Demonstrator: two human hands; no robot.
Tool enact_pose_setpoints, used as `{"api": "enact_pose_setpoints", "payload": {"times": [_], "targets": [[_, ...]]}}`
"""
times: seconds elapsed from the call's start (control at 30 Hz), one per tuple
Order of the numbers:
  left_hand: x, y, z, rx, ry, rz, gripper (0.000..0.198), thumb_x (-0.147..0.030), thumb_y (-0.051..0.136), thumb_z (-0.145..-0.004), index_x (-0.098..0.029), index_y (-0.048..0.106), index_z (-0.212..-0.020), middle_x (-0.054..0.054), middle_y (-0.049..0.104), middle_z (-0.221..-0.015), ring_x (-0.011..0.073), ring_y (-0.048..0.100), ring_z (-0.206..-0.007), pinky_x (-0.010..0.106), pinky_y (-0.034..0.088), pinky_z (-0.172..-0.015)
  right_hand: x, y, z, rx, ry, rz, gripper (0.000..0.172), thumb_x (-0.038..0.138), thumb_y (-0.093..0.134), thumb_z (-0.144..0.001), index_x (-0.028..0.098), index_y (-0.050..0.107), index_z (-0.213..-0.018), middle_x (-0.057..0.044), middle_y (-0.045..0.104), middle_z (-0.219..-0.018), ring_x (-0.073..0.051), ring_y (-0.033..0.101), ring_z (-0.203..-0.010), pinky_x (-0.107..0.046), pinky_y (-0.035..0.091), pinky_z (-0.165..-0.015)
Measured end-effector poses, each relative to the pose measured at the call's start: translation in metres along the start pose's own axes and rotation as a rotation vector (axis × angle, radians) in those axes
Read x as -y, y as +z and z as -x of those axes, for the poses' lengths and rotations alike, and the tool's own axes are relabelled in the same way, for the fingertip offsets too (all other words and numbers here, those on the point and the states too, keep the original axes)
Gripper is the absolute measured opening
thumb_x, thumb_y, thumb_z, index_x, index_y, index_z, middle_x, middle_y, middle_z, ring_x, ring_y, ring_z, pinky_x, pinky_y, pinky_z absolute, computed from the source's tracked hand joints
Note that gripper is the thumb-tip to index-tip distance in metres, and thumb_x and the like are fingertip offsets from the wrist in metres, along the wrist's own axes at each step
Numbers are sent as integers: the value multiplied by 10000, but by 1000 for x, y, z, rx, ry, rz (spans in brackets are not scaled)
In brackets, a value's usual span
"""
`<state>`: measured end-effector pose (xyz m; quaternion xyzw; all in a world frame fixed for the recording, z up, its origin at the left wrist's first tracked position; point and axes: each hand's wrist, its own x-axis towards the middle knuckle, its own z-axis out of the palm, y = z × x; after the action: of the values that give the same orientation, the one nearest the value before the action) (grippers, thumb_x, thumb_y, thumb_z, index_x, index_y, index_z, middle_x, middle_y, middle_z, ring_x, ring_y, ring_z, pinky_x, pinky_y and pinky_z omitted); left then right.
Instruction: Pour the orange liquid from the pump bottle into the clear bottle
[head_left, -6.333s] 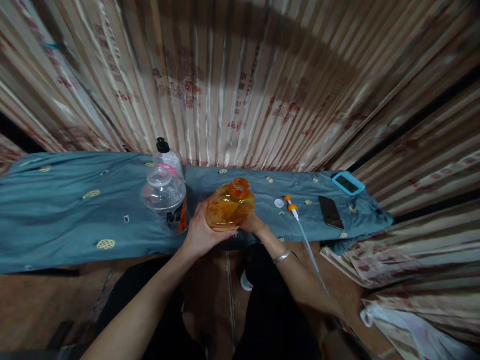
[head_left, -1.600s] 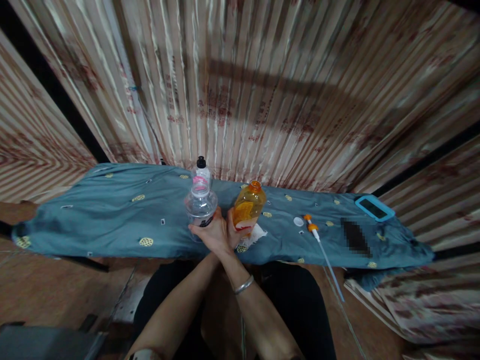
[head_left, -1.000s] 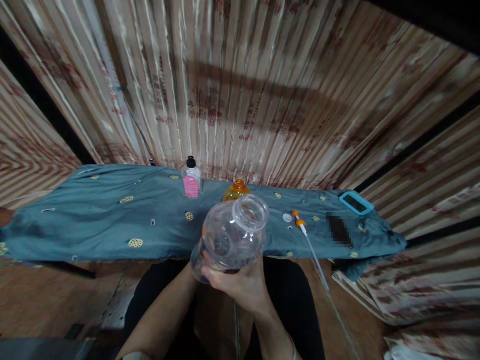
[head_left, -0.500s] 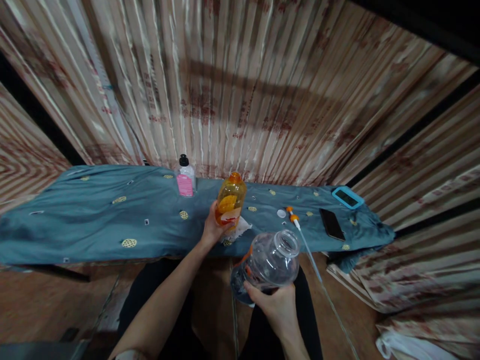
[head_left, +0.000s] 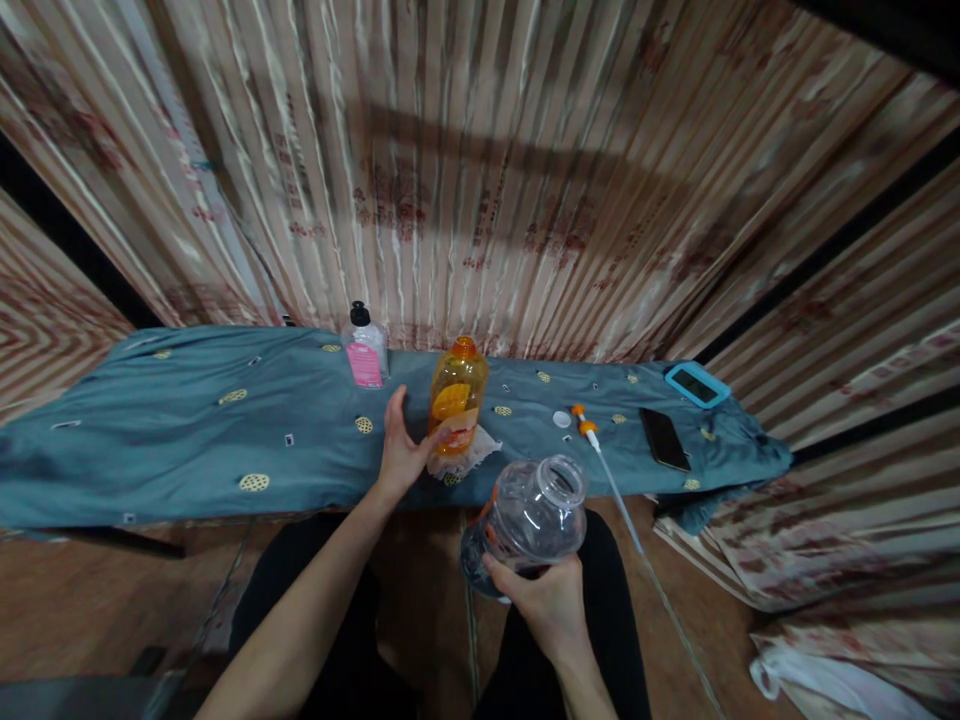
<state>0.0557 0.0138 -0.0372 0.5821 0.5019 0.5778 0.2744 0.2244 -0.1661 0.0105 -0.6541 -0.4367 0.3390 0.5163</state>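
An orange bottle [head_left: 456, 408] without a cap stands upright on a scrap of white paper [head_left: 478, 455] on the blue cloth-covered table [head_left: 187, 430]. My left hand [head_left: 401, 450] is just left of it, fingers spread and open, thumb close to the bottle's side. My right hand [head_left: 544, 600] is shut on the base of a large clear empty bottle [head_left: 534, 515], held tilted over my lap in front of the table's edge, its open mouth pointing up and away.
A small clear bottle with a pink label and black cap [head_left: 365, 350] stands at the back. Right of the orange bottle lie a white cap [head_left: 560, 419], an orange-topped pump with a long tube [head_left: 592, 440], a black phone [head_left: 664, 438] and a blue-cased device [head_left: 697, 384]. Striped curtains hang behind.
My left hand has let go of the orange bottle and opened beside it. My right hand took the clear bottle off the table and brought it down to my lap.
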Motion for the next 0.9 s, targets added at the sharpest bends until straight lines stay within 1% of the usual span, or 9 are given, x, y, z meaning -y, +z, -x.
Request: {"api": "enact_pose_setpoints", "payload": {"times": [0.1,0.2,0.27,0.37,0.47,0.67,0.73,0.8,0.9], "targets": [[-38,-22,14,21,78,78,841,-497,757,-718,-217,387,-1420,140,425,-1499,309,359,-1426,496,255,-1199,4,-1,1,37,-36,-1,412,349,800,-609,150,697,-954,-102,756,-967,-285,708,-893,-393,550,-867],[-78,-35,44,324,50,274,809,-506,734,-748,-221,392,-1425,131,625,-1288,293,573,-1243,475,387,-1123,6,0,3,98,-64,-7,382,321,785,-629,158,712,-967,-81,756,-971,-273,701,-907,-387,530,-896],[-99,-38,67,522,7,322,913,-509,808,-663,-211,404,-1426,154,619,-1311,322,571,-1251,480,383,-1129,8,0,7,149,-84,-24,349,287,764,-630,168,721,-956,-62,757,-956,-260,698,-888,-368,529,-869],[-115,-35,92,633,-46,356,1106,-508,884,-532,-221,356,-1461,164,561,-1396,360,527,-1302,497,375,-1138,8,1,14,237,-125,-74,371,239,754,-554,166,719,-916,-52,754,-906,-254,691,-830,-348,541,-800],[-124,-33,108,589,-59,374,1149,-475,915,-464,-223,368,-1443,159,567,-1385,372,556,-1267,500,414,-1111,11,-1,22,324,-155,-144,453,211,765,-489,163,710,-936,-57,754,-925,-267,693,-835,-357,555,-805],[-150,-38,127,440,-122,407,961,-381,890,-508,-219,473,-1358,131,644,-1276,349,627,-1172,474,496,-1045,19,-15,30,459,-114,-348,671,108,862,-462,209,702,-1105,-47,738,-1092,-276,691,-995,-340,540,-905],[-159,-39,130,397,-139,424,957,-372,886,-506,-211,481,-1359,132,653,-1261,356,633,-1164,489,497,-1047,8,-21,29,493,-74,-501,657,235,932,-463,258,712,-1082,-23,727,-1135,-274,672,-1066,-340,526,-941],[-168,-38,130,355,-142,467,952,-382,886,-501,-198,493,-1348,140,639,-1286,365,617,-1191,503,479,-1068,-11,-24,28,492,-26,-676,578,534,877,-573,341,710,-1091,18,708,-1191,-248,634,-1158,-366,478,-1024],[-178,-34,127,362,-175,620,999,-452,871,-526,-183,444,-1388,156,646,-1285,363,632,-1175,495,515,-1026,-41,-21,28,496,100,-851,492,674,738,-688,385,728,-1086,11,695,-1207,-245,653,-1143,-407,478,-1028]]}}
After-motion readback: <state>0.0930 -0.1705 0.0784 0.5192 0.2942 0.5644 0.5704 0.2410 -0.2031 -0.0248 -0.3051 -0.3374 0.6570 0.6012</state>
